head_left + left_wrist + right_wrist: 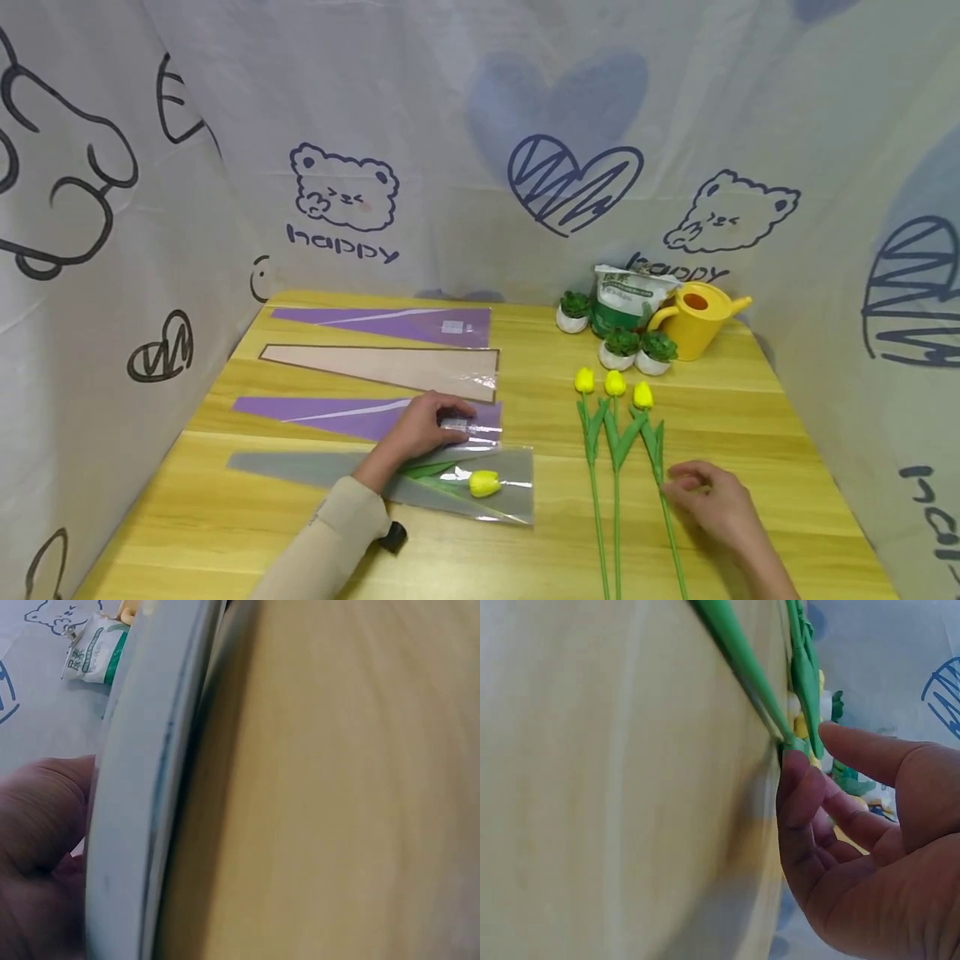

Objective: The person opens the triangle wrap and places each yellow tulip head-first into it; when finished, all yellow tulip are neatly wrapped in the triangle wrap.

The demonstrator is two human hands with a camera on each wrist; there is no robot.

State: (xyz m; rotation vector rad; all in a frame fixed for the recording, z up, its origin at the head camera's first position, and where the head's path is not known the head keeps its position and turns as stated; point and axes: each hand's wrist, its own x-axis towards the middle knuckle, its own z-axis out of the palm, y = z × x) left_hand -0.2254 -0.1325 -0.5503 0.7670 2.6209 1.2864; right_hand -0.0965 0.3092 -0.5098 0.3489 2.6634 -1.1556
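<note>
so here's where I'm at: one yellow tulip (483, 482) is already sitting inside the grey sleeve (315, 468) at the near edge of the table (750, 400), bloom toward the wide open end, leaves poking back toward the narrow tip. That's one wrapped out of four as far as I can judge. Three loose tulips (615, 417) are lying side by side to the right, stems pointing toward me, not in anything yet. And three flat sleeves are unused behind the grey one: two purple sleeves (390, 323) and a beige sleeve (390, 367) between them.

My left hand (427, 429) is resting on the nearer purple sleeve near its wide end, fingers curled down onto the shiny plastic; can't tell if it's really pinching it or just pressing. My right hand (708, 496) is down by the rightmost stem (670, 521), fingers loosely bent, and the wrist view shows the fingertips (795, 769) right at the stem, touching but not closed around it.

The wrapped tulip looks fake, glossy bloom, bright green stem, and the sleeve's see-through so it's all visible
</note>
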